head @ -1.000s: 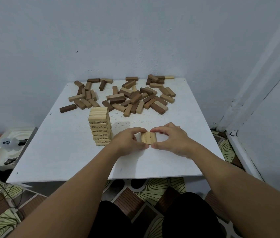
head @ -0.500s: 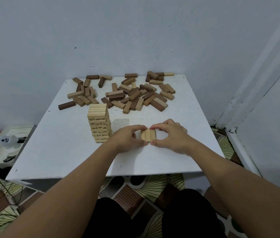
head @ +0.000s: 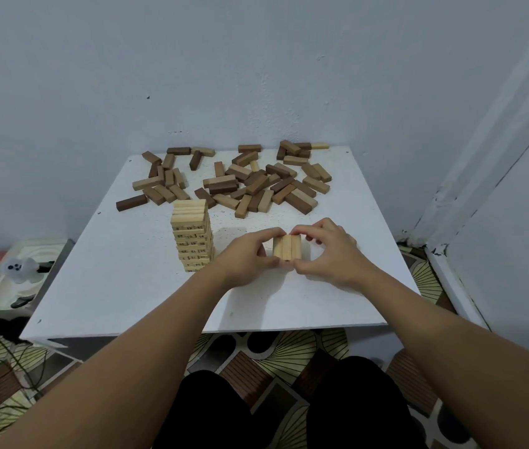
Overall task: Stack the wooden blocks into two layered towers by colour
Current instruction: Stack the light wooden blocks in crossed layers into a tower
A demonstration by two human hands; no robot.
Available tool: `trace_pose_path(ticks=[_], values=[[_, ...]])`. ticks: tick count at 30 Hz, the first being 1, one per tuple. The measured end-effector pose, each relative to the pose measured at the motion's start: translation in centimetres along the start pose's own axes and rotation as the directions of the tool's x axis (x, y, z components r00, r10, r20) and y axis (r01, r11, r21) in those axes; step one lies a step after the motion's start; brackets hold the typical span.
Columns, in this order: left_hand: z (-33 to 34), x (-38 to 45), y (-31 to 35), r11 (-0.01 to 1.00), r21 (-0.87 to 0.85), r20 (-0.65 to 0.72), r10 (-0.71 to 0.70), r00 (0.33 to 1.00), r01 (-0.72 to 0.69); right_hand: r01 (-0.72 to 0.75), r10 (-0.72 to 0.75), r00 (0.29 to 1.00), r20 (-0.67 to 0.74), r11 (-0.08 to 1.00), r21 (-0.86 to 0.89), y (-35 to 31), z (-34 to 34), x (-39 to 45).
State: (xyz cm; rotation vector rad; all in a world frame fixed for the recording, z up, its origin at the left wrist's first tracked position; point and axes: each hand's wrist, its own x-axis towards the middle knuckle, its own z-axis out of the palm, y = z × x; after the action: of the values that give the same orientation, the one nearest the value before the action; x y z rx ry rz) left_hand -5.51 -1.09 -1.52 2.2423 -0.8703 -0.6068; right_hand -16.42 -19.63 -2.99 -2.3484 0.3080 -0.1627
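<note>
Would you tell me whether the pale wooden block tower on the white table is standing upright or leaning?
Upright. The pale wooden block tower rises straight from the white table, its layers squarely aligned, standing apart from both hands.

Black numbers are printed on the block ends of the light wooden tower [head: 193, 236]; "10", "14" and "12" read fairly clearly, the rest blur.

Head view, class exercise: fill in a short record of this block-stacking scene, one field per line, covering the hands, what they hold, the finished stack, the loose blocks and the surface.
left hand: grips the row from its left
right hand: grips the row from its right
held: row of three light blocks, side by side on the table
tower: light tower, left of the hands
loose blocks: scattered at the far edge, brown and light mixed
surface: white table
</note>
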Motion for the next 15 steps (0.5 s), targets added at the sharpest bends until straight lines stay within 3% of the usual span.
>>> trace_pose_path(ticks=[8,15], values=[[-3.7,-1.2,4.7,0.993,0.060,-0.182,0.109,0.977,-0.100,0.108,-0.098,0.987,-0.125,0.991,0.083,-4.1,-4.0,0.7],[-9.2,-3.8,6.8,0.985,0.147,-0.203,0.118,0.972,-0.089,0.209,-0.184,0.973,-0.138,0.958,0.195,-8.2,-4.3,2.1]])
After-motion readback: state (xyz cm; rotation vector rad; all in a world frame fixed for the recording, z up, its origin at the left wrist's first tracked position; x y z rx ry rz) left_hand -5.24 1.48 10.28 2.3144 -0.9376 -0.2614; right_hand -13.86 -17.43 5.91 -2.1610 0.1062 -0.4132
